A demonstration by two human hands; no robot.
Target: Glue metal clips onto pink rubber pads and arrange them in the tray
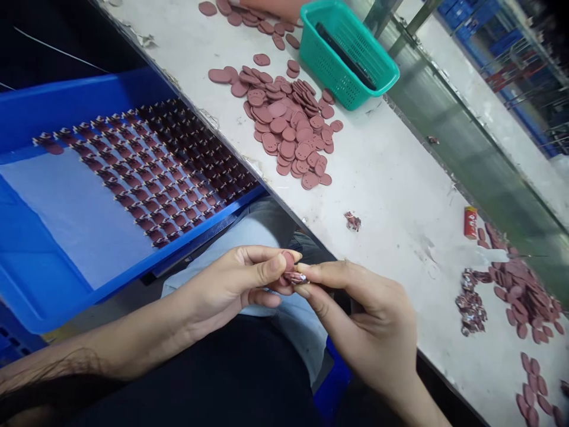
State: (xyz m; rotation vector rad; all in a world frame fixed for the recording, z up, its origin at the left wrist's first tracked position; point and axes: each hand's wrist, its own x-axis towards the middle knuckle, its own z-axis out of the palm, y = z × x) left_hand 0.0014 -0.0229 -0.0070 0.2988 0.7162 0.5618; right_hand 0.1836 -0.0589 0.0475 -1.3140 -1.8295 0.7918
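Note:
Over my lap, my left hand [235,274] pinches a small reddish-brown oval disc [288,260] between thumb and fingers. My right hand [371,317] is closed at the fingertips on a small brown-and-white figure piece [297,277], which touches the disc's lower edge. Whether the two are joined I cannot tell. On the table edge beyond my hands lies a similar small figure piece [353,221]. To the left, a blue tray [133,89] holds rows of discs with figure pieces on them [146,172], over a pale sheet.
A big pile of oval discs [288,127] covers part of the white table [386,178], beside a green basket [351,98] with a dark bar inside. Farther right are more discs [524,296], a cluster of figure pieces [471,305], a red-and-yellow tube [470,222] and a white nozzle [493,255].

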